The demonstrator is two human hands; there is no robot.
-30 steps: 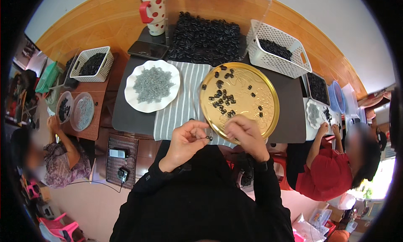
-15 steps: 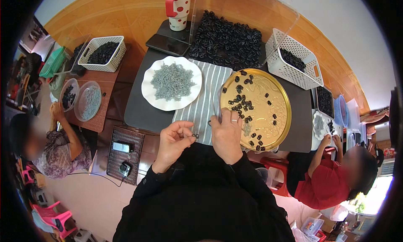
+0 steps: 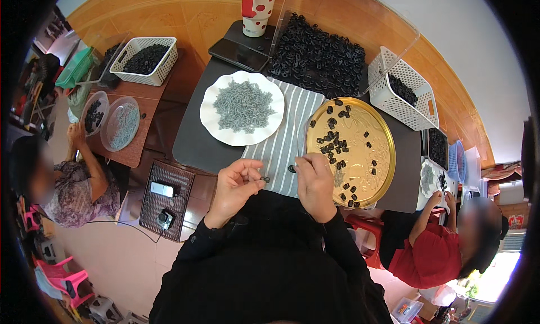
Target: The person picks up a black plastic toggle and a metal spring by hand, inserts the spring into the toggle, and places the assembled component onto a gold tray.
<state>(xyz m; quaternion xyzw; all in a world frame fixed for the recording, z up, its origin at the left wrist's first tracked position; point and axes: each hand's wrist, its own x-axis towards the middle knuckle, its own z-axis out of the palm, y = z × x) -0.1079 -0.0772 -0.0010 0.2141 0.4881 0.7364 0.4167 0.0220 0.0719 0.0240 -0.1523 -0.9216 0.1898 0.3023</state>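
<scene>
My left hand (image 3: 233, 192) pinches a small black plastic piece with two holes (image 3: 265, 179) between thumb and fingertip, above the near edge of a grey-and-white striped cloth (image 3: 288, 104). To its right, my right hand (image 3: 316, 186) has its fingers closed on a small black oval piece (image 3: 292, 169) that pokes out at the fingertips. The two hands are apart. Beyond them a white scalloped plate (image 3: 211, 118) holds a heap of small grey screw-like parts (image 3: 244, 106). A round gold tray (image 3: 382, 149) at the right bears scattered small black pieces (image 3: 334, 141).
Behind the cloth lies a pile of black oval parts (image 3: 320, 54). A white basket (image 3: 424, 113) stands at the far right. A phone (image 3: 239, 54) and a dotted tumbler (image 3: 256, 14) are at the back left. One co-worker (image 3: 67, 189) sits left, another (image 3: 433, 245) right.
My whole view has shifted, so the table things appear further right. My right hand has turned slightly, and the black oval piece at its fingertips shows more. The left hand keeps its pinch.
</scene>
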